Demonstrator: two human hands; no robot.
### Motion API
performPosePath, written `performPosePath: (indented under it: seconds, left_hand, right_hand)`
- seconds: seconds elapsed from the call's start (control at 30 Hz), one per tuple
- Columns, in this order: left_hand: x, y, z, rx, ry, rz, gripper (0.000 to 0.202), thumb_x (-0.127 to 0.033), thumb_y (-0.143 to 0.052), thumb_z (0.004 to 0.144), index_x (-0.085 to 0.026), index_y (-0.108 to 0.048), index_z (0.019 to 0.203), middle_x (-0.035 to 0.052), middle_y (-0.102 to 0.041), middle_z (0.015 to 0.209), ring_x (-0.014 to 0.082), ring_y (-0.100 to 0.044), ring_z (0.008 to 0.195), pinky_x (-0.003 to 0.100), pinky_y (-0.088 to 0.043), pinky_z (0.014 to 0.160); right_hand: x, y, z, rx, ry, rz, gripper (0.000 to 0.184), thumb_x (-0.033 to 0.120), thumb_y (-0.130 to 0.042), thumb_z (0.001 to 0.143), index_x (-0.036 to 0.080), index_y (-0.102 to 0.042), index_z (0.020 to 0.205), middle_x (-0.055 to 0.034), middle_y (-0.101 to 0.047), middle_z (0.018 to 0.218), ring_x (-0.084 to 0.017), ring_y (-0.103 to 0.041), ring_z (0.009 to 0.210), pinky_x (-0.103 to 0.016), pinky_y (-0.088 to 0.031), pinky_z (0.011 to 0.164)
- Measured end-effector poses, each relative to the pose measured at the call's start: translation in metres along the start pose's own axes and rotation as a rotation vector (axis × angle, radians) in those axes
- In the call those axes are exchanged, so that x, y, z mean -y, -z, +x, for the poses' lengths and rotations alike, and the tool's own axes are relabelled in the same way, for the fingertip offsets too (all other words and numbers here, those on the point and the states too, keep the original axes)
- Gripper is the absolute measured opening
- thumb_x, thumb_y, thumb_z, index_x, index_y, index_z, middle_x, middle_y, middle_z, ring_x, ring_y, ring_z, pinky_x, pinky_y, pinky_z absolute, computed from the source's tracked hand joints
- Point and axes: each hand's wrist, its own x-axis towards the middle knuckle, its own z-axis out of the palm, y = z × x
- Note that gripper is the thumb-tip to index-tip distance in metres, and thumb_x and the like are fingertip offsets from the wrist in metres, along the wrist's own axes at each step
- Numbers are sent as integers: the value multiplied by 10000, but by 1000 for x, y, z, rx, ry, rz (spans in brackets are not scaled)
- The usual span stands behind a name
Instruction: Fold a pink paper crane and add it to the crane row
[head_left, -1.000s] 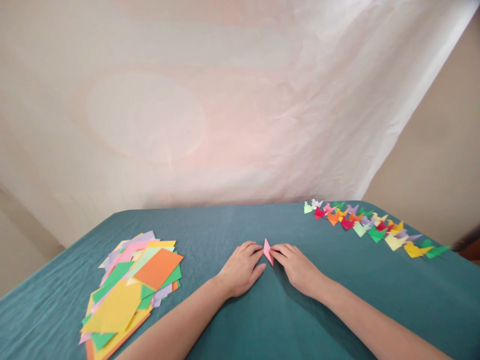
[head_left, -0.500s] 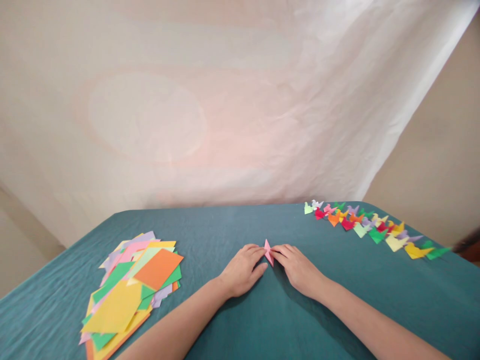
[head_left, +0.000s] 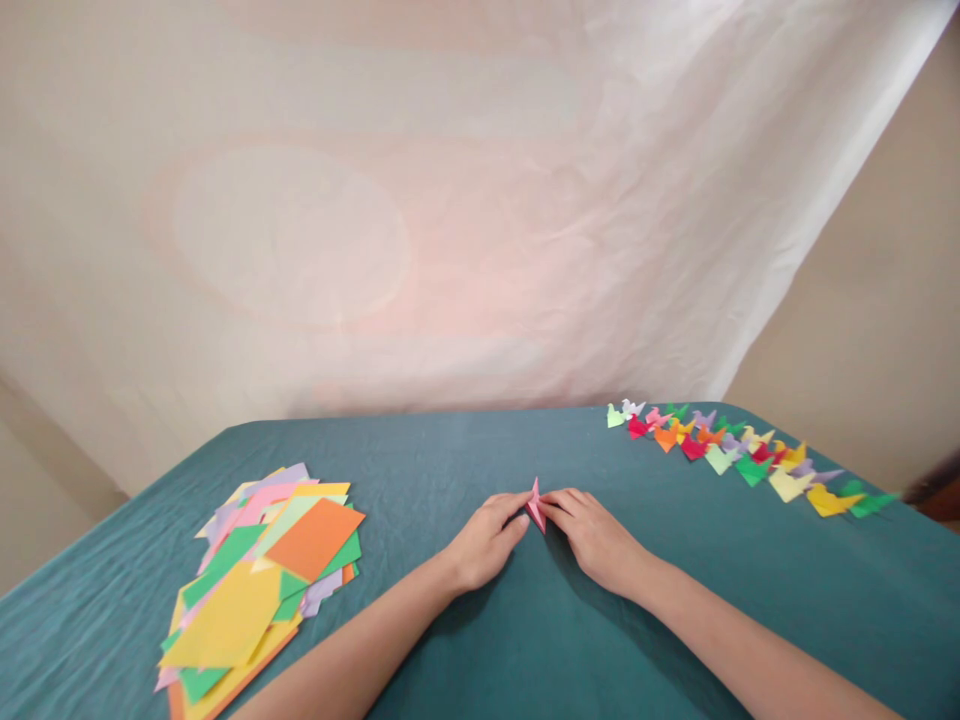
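A small pink folded paper (head_left: pixel 536 507), narrow and pointed at both ends, is at the middle of the table between my two hands. My left hand (head_left: pixel 491 540) grips its left side, with the thumb drawn up near the fingers. From the other side my right hand (head_left: pixel 592 530) pinches the paper's right edge; its thumb is mostly hidden. One tip of the paper points away from me and the other points toward me.
A loose pile of coloured paper sheets (head_left: pixel 315 538) lies on the left of the green tablecloth (head_left: pixel 450 450). Several folded paper cranes (head_left: pixel 724 458) stand in rows at the far right. A pale cloth (head_left: pixel 480 200) hangs behind the table.
My left thumb has moved up, closer to the pink paper. The paper looks turned slightly and its sides a little opened. My right hand has barely moved.
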Motion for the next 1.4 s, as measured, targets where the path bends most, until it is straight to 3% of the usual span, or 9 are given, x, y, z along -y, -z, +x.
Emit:
performPosePath:
  seconds: [0.27, 0.6, 0.77, 1.07, 1.4]
  left_hand:
    - [2, -6, 2, 21, 107, -48, 448, -251, -414, 873, -160, -406, 1312, 75, -443, 1340, 188, -402, 1234, 376, -294, 1058]
    - [-2, -7, -4, 123, -60, 231, 528, -232, -390, 880, -177, -244, 1384, 87, -315, 1420, 195, -252, 1318, 440, -190, 1091]
    - [-5, -6, -4, 159, -122, 371, 545, -204, -375, 875, -203, -203, 1392, 78, -279, 1438, 182, -230, 1327, 450, -158, 1096]
    - [-9, -2, -4, 181, -212, 583, 498, -280, -338, 908, -164, -230, 1380, 108, -265, 1440, 208, -224, 1330, 449, -89, 1104]
    - [-11, -1, -3, 172, -251, 626, 504, -329, -359, 904, -151, -266, 1366, 114, -300, 1424, 209, -262, 1316, 416, -85, 1106]
  right_hand:
    - [0, 0, 0, -4, 7, 6, 394, 89, -429, 845, 181, -516, 1218, -100, -543, 1158, -208, -463, 1042, -359, -400, 862]
    - [-2, -2, 0, -12, 17, 1, 378, 108, -429, 853, 179, -505, 1216, -102, -539, 1143, -206, -463, 1037, -356, -399, 855]
    - [-1, -2, -1, -10, 6, 3, 272, 104, -420, 859, 170, -577, 1070, -90, -546, 1111, -196, -463, 1021, -344, -393, 857]
    - [-2, -3, 0, -6, 5, -4, 217, 113, -408, 865, 173, -598, 950, -85, -550, 1069, -191, -465, 1003, -341, -392, 849]
    - [-4, -5, -1, -11, 8, -23, 222, 117, -423, 864, 168, -600, 989, -91, -545, 1113, -195, -459, 1020, -347, -399, 847]
